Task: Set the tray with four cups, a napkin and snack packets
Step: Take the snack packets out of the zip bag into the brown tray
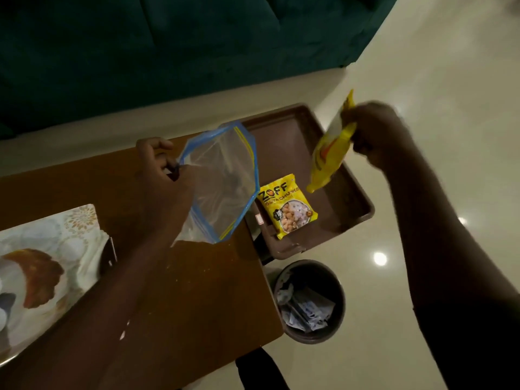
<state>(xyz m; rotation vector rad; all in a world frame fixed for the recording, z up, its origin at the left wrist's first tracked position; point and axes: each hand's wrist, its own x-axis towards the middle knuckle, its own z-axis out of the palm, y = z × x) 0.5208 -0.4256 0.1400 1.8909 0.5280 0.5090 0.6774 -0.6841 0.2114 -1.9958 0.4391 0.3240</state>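
Observation:
A brown tray juts past the right end of the wooden table. One yellow snack packet lies flat in the tray near its front. My right hand grips the top of a second yellow snack packet, which hangs tilted above the tray. My left hand pinches the rim of a clear zip bag with a blue edge, held open over the table beside the tray. No cups or napkin are in view.
A dark waste bin with paper scraps stands on the shiny floor below the tray. A floral patterned cloth or plate covers the table's left part. A dark green sofa runs along the back.

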